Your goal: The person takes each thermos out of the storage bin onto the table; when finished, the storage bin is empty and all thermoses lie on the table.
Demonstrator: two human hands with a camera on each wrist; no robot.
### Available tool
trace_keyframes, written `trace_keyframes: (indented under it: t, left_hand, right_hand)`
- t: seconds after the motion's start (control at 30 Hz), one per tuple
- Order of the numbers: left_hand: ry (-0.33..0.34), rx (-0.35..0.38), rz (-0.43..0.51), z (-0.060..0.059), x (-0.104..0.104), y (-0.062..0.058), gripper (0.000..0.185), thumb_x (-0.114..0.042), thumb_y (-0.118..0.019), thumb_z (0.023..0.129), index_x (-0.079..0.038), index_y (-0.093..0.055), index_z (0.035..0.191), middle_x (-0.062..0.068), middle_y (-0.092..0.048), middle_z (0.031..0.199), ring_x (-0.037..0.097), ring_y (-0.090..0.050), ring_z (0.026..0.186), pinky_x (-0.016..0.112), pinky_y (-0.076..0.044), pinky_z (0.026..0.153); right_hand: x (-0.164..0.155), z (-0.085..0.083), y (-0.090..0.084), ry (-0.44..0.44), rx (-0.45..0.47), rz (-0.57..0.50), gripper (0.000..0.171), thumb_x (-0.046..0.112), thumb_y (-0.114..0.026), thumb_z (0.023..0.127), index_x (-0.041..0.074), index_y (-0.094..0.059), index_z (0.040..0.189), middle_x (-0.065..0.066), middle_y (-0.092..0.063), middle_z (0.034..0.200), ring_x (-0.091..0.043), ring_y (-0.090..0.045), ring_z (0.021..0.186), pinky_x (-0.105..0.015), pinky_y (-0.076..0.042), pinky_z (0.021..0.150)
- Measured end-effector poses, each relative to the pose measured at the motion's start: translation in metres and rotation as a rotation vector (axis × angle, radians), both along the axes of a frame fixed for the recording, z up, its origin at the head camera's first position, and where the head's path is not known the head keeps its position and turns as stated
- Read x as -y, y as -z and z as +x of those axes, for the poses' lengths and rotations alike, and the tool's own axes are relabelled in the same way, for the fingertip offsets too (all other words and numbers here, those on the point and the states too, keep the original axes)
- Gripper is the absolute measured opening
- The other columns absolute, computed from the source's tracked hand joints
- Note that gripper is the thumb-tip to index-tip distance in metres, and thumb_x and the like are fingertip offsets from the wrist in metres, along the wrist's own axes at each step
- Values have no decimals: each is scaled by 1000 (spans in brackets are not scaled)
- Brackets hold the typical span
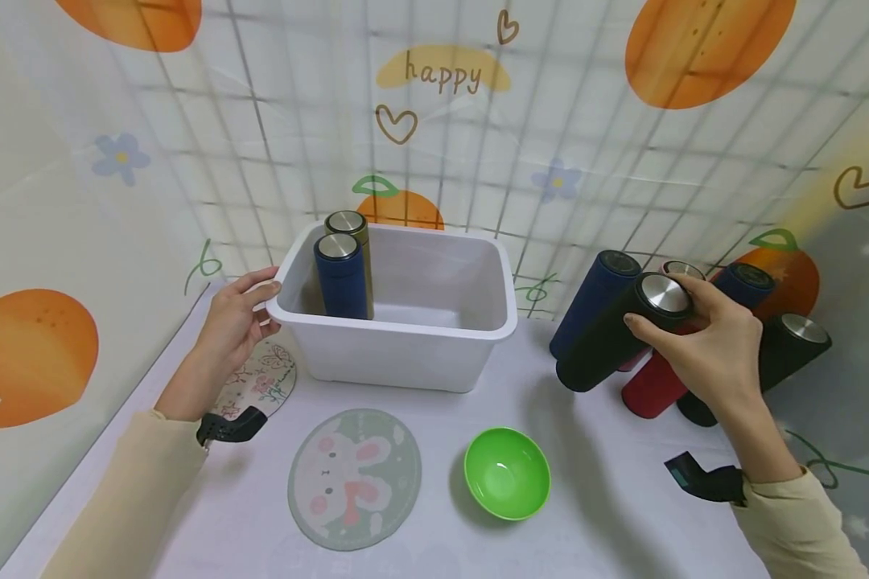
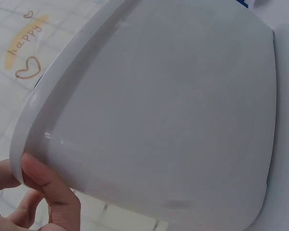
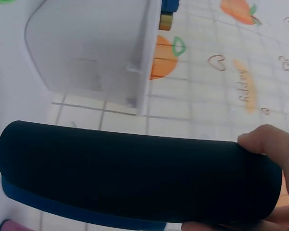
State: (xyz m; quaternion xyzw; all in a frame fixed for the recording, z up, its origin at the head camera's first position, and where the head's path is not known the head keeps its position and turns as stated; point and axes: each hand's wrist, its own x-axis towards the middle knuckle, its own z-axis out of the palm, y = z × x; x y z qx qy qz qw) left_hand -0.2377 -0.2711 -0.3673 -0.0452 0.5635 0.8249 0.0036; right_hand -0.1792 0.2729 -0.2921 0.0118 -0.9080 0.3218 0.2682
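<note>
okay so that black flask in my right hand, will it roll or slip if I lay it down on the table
The black flask is a smooth cylinder, so laid flat it would probably roll. Its matte sleeve likely grips well in the right hand. The steel cap hints it is fairly heavy and rigid.

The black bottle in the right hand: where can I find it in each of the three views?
Head: the black bottle is right of centre, tilted, with the right hand round its steel-capped end.
Left wrist: not in it.
Right wrist: it lies across the lower half, thumb at its right end.
Shared landmark: the white tub, top left in the right wrist view.
</note>
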Motion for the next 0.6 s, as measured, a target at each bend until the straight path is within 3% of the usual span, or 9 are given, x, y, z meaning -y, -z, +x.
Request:
trace_keyframes:
  t: [0.27, 0.6]
  left_hand:
    - [0, -1, 8, 0, 0, 1, 44, -11, -67, 97, -6, -48, 137, 10, -45, 123, 13, -60, 71, 21, -50, 55]
    - [0, -4, 4, -2, 0, 2, 50, -11, -67, 97, -4, -45, 141, 10, -45, 123, 13, -60, 72, 22, -51, 56]
  right_hand:
    - [-5, -15, 16, 5, 34, 64, 68, 32, -86, 78, 8, -61, 136, -13, -61, 86, -18, -46, 66, -28, -34, 58]
    - [-12, -31, 30, 7, 136, 58, 73, 36, -83, 82, 2, -55, 140, -22, -65, 110, -22, -48, 81, -28, -38, 62]
